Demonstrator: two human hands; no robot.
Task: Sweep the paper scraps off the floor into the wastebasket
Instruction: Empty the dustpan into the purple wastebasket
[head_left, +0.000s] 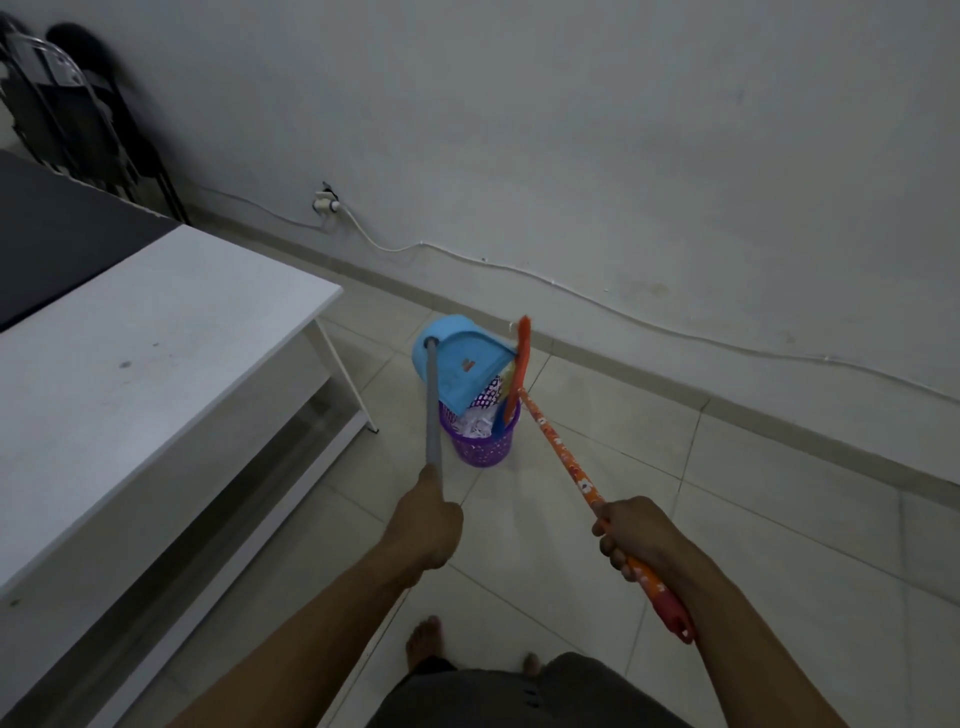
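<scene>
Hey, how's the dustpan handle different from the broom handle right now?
The dustpan handle is plain grey; the broom handle is orange with a flower print. The dustpan handle runs nearly straight up from the left hand; the broom handle slants up-left from the right hand. Both are gripped and lead to the purple wastebasket.

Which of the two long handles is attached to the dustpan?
The grey handle in the left hand; it ends at the blue dustpan tipped over the purple wastebasket. The orange flowered handle in the right hand belongs to the broom.
</scene>
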